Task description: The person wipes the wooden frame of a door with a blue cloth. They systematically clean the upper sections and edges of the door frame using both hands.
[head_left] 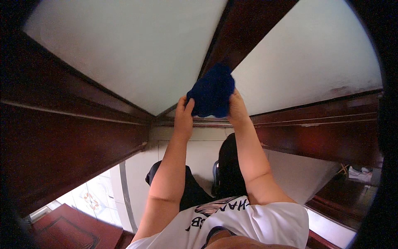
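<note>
A dark blue cloth [212, 91] is held up between my two hands, in front of a dark reddish-brown wooden post [241, 34]. My left hand [185, 113] grips its lower left edge, with the thumb on the near side. My right hand [238, 107] holds the right edge, and its fingers are partly hidden behind the cloth. Whether the cloth touches the post cannot be told. Pale frosted panels [133, 46] flank the post on both sides.
Dark wooden rails [311, 124] run below the panels. At the lower right, a dark wooden surface [342, 193] bears a white crumpled item [360, 174]. A red-brown wooden piece [74, 227] with a carved outline stands at the lower left, near patterned tiles [93, 202].
</note>
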The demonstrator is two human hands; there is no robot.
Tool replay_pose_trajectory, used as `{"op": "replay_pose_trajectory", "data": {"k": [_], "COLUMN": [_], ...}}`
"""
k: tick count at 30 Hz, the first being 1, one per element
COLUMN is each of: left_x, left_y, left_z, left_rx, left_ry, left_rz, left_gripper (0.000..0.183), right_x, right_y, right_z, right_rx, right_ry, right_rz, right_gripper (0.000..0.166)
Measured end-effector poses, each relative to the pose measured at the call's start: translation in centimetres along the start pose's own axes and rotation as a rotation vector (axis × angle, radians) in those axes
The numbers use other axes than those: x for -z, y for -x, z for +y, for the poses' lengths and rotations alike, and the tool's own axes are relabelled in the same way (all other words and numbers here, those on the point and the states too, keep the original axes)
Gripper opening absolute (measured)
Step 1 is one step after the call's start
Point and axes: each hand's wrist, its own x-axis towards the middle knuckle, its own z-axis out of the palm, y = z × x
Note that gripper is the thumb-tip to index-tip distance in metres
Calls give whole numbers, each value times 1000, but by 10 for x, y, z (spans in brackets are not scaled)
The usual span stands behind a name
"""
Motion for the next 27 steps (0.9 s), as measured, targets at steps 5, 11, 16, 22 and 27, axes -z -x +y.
{"op": "replay_pose_trajectory", "data": {"k": [5,11,16,22,27], "left_x": [-7,-12,-32,-51,-67], "left_y": [15,62,64,74,71], "left_z": [-15,35,54,62,60], "left_rx": [-57,-435,-301,-399,-632], "left_ry": [-107,-488,-117,-406,-561], "left_rz": [-72,-199,125,97,-292], "left_gripper": [42,49,40,47,49], "right_x": [-15,-22,-27,-33,-35], "right_y": [10,16,19,59,43], "right_z": [-57,-73,-34,-13,-47], "right_rx": [228,396,291,288,310], "right_ry": [831,937,721,159,216], "right_rz": [-277,-718,-254,-300,-125], "right_gripper": [36,27,32,43,39]}}
